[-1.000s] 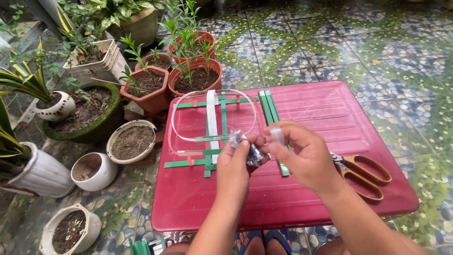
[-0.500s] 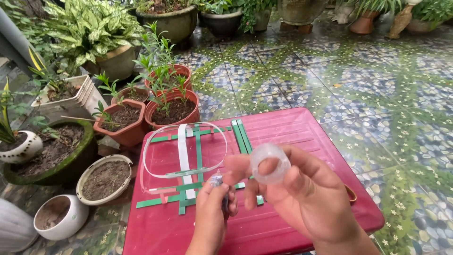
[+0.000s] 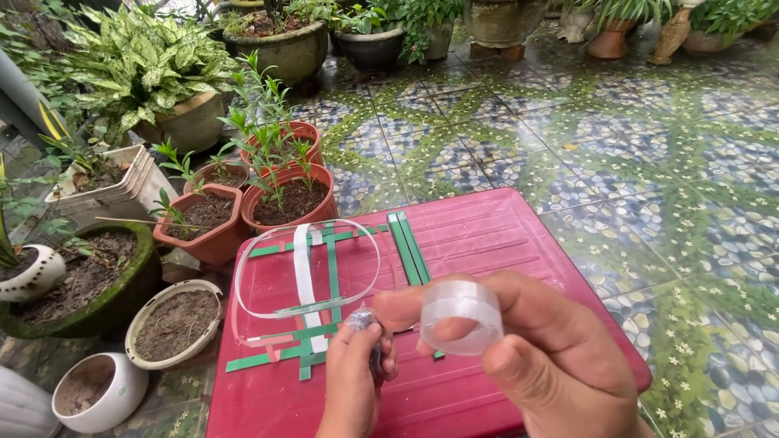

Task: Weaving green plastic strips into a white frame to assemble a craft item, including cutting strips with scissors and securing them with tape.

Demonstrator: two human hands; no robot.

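Above the red tabletop (image 3: 487, 243), the right hand (image 3: 560, 365) pinches a clear tape roll (image 3: 461, 316) upright, while the left hand (image 3: 353, 381) nips a small shiny piece (image 3: 361, 318), apparently the tape's free end.

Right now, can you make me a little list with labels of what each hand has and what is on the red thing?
right hand: holds a clear tape roll between thumb and fingers
left hand: pinches a small shiny object, too small to identify
red surface: bears green strips, a white strip and a clear loop
beside it: potted plants on a tiled floor
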